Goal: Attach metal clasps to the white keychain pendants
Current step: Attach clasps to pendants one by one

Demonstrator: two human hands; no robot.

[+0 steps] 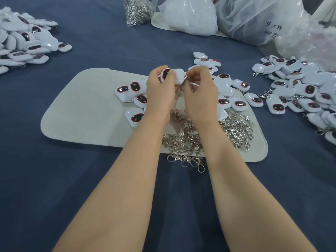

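Note:
My left hand [161, 91] grips a white pendant [177, 76] with a dark oval face, lifted above the grey felt mat [81, 113]. My right hand [200, 93] pinches something small at the pendant's right end, where a bit of metal clasp [188, 76] shows; most of it is hidden by my fingers. A heap of loose silver clasps [234, 128] lies on the mat below my wrists. Several more white pendants [138, 93] lie on the mat around my hands.
A big pile of pendants [25, 42] lies far left on the blue cloth, another pile [298, 91] with clasps showing at the right. A clear bag of clasps [138, 10] and white plastic bags [192, 17] stand at the back.

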